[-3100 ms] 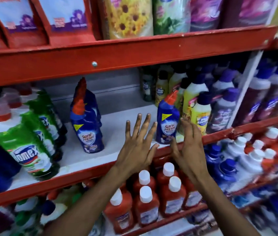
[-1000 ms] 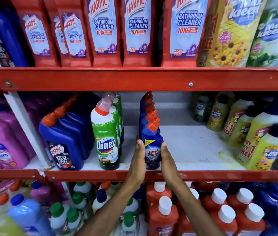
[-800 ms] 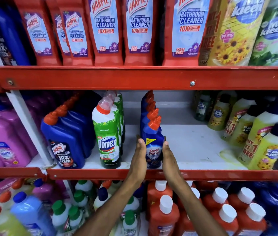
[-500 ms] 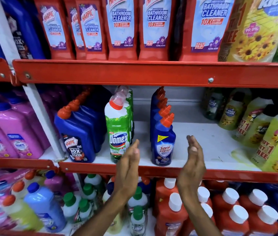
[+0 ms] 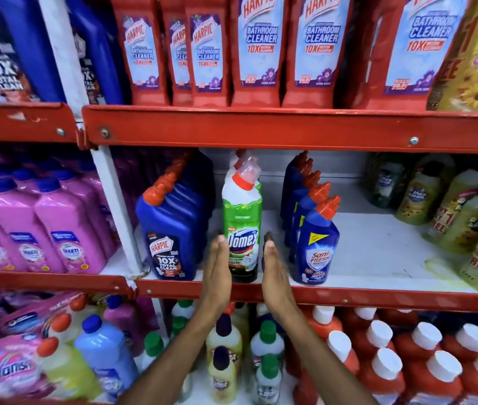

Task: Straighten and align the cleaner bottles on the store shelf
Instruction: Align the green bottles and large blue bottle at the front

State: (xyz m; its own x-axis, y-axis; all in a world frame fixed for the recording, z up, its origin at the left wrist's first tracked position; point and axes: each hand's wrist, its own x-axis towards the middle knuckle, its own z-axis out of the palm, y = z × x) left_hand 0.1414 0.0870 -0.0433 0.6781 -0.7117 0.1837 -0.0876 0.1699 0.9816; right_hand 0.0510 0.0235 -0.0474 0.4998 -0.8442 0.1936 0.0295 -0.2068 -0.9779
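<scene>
A green and white Domex bottle (image 5: 242,229) stands upright at the front of its row on the middle shelf (image 5: 378,296). My left hand (image 5: 217,270) lies flat against its left side and my right hand (image 5: 273,270) flat against its right side, fingers straight, clasping the bottle between the palms. To the right, a row of blue Sani Fresh bottles (image 5: 316,244) with orange caps runs front to back. To the left stands a row of blue Harpic bottles (image 5: 170,235).
Yellow-green Max Kleen bottles (image 5: 466,220) fill the shelf's right end, with bare white shelf between them and the Sani Fresh row. Red Harpic bathroom cleaners (image 5: 261,51) stand above, pink bottles (image 5: 65,229) left of a white upright (image 5: 115,206), white-capped orange bottles (image 5: 384,355) below.
My hands have left the front Sani Fresh bottle, opened, and moved left onto the front Domex bottle. The view has shifted left and closer.
</scene>
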